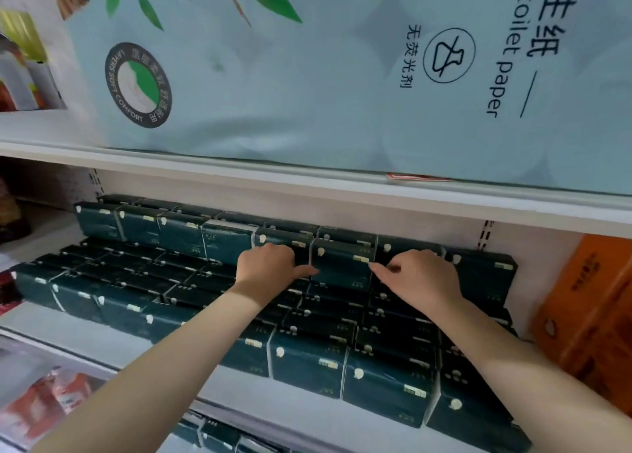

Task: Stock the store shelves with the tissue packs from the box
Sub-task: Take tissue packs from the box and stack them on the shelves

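Centre frame, back row of the shelf point(68, 326): left hand point(270, 268) curls against the tissue pack point(342, 264), right hand point(420, 278) pinches its right edge. Shove it in crooked and the neighbouring packs point(225, 240) could tip forward.

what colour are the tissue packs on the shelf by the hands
Dark green with small white marks; the tissue packs show best in the head view.

The white shelf point(260, 392) carries rows of dark green tissue packs point(307, 358), seemingly stacked higher at the back; orange packs point(588, 316) stand at its right end.
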A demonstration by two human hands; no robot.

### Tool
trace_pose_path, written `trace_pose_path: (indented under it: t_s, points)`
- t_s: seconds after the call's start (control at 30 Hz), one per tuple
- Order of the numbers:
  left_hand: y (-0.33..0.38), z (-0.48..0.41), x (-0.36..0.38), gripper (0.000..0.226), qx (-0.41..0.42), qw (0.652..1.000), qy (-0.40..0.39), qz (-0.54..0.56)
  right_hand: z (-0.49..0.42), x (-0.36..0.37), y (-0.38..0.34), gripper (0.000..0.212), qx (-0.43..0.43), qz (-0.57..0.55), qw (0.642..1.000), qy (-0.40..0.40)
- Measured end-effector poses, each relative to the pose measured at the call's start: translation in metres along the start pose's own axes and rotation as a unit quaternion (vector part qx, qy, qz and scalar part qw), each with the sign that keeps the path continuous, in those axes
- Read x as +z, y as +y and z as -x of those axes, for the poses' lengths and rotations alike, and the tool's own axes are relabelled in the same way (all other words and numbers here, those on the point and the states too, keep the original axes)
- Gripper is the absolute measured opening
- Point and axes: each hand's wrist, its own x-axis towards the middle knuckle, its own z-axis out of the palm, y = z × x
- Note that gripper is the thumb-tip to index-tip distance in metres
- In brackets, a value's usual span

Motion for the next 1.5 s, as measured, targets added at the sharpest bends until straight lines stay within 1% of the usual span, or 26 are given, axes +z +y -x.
trace_pose_path:
  t_s: [0.07,0.1,0.2,0.27,0.33,0.4,0.43,0.5,0.6,0.73,0.87,0.97,1.03,1.13,1.17,1.27,1.37,1.5]
  points:
    - [-0.015,0.01,-0.007,0.076,0.007,1.0,0.003,0.014,0.003,-0.009,-0.008,0.06,-0.027,-0.007,0.999,0.02]
    - [-0.022,0.013,-0.012,0.073,0.011,1.0,-0.005,0.029,0.004,-0.013,-0.013,0.056,-0.043,-0.018,0.998,0.031]
    - [-0.045,0.033,-0.025,0.066,0.004,0.992,-0.06,0.11,0.015,-0.018,-0.041,0.039,-0.109,-0.095,0.989,0.036]
    - [-0.062,0.051,-0.03,0.07,0.013,0.988,-0.06,0.139,0.023,-0.018,-0.063,0.034,-0.149,-0.148,0.978,0.023]
    - [-0.079,0.074,-0.037,0.074,0.025,0.988,-0.026,0.149,0.03,-0.019,-0.087,0.04,-0.161,-0.179,0.97,-0.016]
    - [-0.099,0.1,-0.042,0.079,0.038,0.988,-0.012,0.152,0.044,-0.019,-0.115,0.047,-0.174,-0.17,0.968,-0.065]
    - [-0.109,0.113,-0.045,0.08,0.041,0.987,-0.011,0.154,0.051,-0.017,-0.128,0.048,-0.195,-0.162,0.964,-0.076]
    - [-0.127,0.136,-0.051,0.082,0.034,0.986,-0.012,0.165,0.062,-0.016,-0.152,0.047,-0.238,-0.156,0.955,-0.08]
    - [-0.16,0.175,-0.063,0.091,0.004,0.985,-0.03,0.168,0.077,-0.017,-0.196,0.046,-0.279,-0.156,0.944,-0.084]
    - [-0.222,0.241,-0.078,0.085,-0.032,0.986,-0.021,0.16,0.109,-0.017,-0.275,0.047,-0.321,-0.17,0.926,-0.103]
    - [-0.276,0.305,-0.092,0.07,-0.051,0.986,-0.016,0.159,0.148,-0.012,-0.348,0.051,-0.359,-0.172,0.909,-0.122]
    - [-0.317,0.356,-0.098,0.068,-0.067,0.985,-0.016,0.16,0.187,-0.01,-0.4,0.052,-0.383,-0.187,0.893,-0.143]
    - [-0.335,0.381,-0.098,0.069,-0.08,0.984,-0.014,0.161,0.206,-0.008,-0.423,0.057,-0.396,-0.184,0.886,-0.156]
    - [-0.365,0.422,-0.101,0.07,-0.109,0.979,-0.018,0.169,0.236,-0.006,-0.461,0.076,-0.403,-0.203,0.874,-0.182]
    - [-0.375,0.435,-0.102,0.071,-0.12,0.978,-0.019,0.171,0.245,-0.005,-0.471,0.079,-0.403,-0.212,0.869,-0.193]
    - [-0.4,0.473,-0.099,0.076,-0.151,0.973,-0.029,0.172,0.265,0.006,-0.502,0.064,-0.408,-0.218,0.858,-0.224]
    - [-0.421,0.501,-0.094,0.079,-0.184,0.966,-0.04,0.177,0.277,0.018,-0.526,0.065,-0.41,-0.216,0.854,-0.236]
    - [-0.446,0.521,-0.087,0.084,-0.224,0.956,-0.039,0.184,0.288,0.033,-0.554,0.067,-0.419,-0.229,0.837,-0.268]
